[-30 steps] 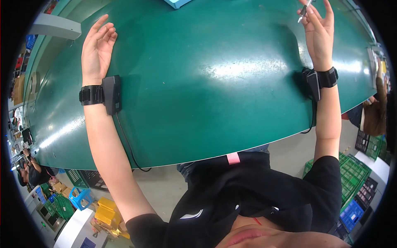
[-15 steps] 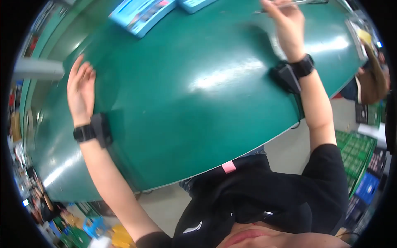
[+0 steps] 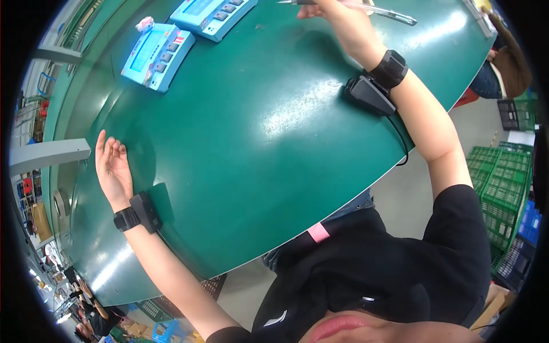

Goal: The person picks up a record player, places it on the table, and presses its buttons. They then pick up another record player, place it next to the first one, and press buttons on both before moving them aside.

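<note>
Right hand is gripping a slim pen-like tool at the far edge of the green surface, fingers closed around its middle, with the metal tip pointing to my left and the clear barrel running off to my right. I am wearing a black wrist strap there, and a small black module is hanging beside it with a thin cable trailing toward the near edge.

Left hand is lying flat and open on the surface, fingers straight and together, holding nothing. A second black strap is sitting on that wrist.

Two light blue devices are resting on the far left of the surface, well apart from both hands: the nearer device, and the farther one just beside it.

As I judge it, I am carrying the tool toward the devices. The next move is calling for swinging the tip leftward and lowering it squarely onto the chosen device while the left hand is steadying the housing.
</note>
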`<state>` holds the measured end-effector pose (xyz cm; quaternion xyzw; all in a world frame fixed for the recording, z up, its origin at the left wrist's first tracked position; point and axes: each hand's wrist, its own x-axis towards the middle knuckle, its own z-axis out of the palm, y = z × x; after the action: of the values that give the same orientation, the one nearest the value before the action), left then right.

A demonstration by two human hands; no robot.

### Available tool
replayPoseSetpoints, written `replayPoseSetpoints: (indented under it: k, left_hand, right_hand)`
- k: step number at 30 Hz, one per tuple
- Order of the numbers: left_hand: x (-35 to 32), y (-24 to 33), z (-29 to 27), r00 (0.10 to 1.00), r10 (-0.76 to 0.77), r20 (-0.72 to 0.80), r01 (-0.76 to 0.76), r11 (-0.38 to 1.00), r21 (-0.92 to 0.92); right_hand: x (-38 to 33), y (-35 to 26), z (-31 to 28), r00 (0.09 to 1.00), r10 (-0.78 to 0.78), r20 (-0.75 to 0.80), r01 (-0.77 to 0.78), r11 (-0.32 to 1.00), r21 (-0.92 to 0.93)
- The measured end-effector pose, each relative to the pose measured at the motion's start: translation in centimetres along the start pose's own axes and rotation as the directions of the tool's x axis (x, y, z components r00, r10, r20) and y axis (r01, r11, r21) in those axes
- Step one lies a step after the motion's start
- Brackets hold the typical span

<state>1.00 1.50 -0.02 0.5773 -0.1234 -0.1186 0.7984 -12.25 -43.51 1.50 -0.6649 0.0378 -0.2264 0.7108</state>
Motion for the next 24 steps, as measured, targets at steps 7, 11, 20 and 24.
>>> replayPoseSetpoints:
  k: [7, 11, 20, 24]
  left_hand:
    - [-0.3, 0.0, -0.6, 1.0, -0.006, 0.021, 0.006, 1.0, -0.02]
    - [-0.3, 0.0, -0.6, 1.0, -0.002, -0.005, 0.001, 1.0, -0.022]
    - [-0.2, 0.0, 0.3, 1.0, -0.015, -0.019, 0.015, 1.0, 0.015]
    - [0.0, 0.0, 0.2, 1.0, -0.012, -0.012, 0.013, 1.0, 0.018]
  right_hand:
    - [0.5, 0.6, -0.7, 0.997, 0.069, -0.015, -0.066, 0.986, 0.155]
    - [1.6, -1.3, -4.2, 0.992, 0.0, -0.126, 0.004, 0.999, 0.039]
    - [5.2, 3.0, -10.0, 0.977, -0.178, -0.118, 0.165, 0.98, -0.108]
    - [5.6, 4.7, -10.9, 0.931, -0.337, 0.14, 0.337, 0.941, 0.019]
